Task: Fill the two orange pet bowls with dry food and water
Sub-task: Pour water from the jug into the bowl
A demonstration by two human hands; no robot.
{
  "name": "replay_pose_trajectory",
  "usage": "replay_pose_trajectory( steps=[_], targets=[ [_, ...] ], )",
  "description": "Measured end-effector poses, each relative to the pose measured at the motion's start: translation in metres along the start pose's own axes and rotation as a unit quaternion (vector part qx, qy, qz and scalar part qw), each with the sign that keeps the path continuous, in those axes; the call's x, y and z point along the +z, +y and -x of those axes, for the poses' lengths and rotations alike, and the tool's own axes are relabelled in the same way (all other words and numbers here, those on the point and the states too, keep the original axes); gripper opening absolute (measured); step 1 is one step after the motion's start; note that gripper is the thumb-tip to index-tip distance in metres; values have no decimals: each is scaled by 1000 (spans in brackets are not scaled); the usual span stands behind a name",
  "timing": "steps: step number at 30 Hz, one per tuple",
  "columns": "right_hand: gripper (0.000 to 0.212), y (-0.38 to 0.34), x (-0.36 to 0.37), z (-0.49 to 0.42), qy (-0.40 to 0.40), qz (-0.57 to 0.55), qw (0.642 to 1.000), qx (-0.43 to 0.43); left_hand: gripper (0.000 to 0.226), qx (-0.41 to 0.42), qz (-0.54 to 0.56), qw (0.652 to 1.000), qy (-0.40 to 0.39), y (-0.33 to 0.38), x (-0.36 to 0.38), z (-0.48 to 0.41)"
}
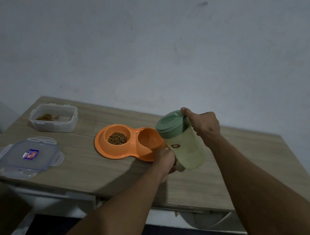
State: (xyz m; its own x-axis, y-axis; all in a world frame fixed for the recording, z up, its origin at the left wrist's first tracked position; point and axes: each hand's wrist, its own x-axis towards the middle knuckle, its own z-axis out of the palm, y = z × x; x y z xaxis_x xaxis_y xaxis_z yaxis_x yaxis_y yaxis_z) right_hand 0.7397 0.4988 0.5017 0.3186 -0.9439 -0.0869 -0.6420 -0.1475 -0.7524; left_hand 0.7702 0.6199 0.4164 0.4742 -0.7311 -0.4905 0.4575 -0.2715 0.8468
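A wooden table [102, 169] stands against a bare gray wall [160, 47]. Nearest, at the table's left front, lies a clear box lid [30, 156] with a sticker on it. Next comes the left hand [165, 161], its fingers curled round the bottom of a pale yellow jug [183, 147]. The jug is off the table and tipped, with its green cap [169, 122] leaning over the edge of the orange double bowl [125, 151]. The left cup [108, 130] has dry food [117, 138] in it, so that part looks done. The right cup [150, 137] looks dry, and no water is coming out yet. Farther back on the left sits a clear food box [54, 117] with a little food left. Farthest, the right hand [203, 124] grips the jug up by the cap, thumb on its edge.

So the water step is in hand. Next, I think, the jug must tip more — slowly, with its mouth over the right cup — so nothing splashes on the food. I cannot tell if the cap is open.
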Motion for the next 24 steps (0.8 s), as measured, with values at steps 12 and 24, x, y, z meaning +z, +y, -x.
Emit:
replay_pose_trajectory(
  steps=[12, 24],
  targets=[
    [80, -4, -7, -9, 4, 44, 999, -5, 25, -24, 4, 1000, 2, 5, 7, 2],
    [73, -12, -8, -12, -8, 76, 996, -33, 35, -20, 12, 1000, -16, 10, 6, 11]
  ],
)
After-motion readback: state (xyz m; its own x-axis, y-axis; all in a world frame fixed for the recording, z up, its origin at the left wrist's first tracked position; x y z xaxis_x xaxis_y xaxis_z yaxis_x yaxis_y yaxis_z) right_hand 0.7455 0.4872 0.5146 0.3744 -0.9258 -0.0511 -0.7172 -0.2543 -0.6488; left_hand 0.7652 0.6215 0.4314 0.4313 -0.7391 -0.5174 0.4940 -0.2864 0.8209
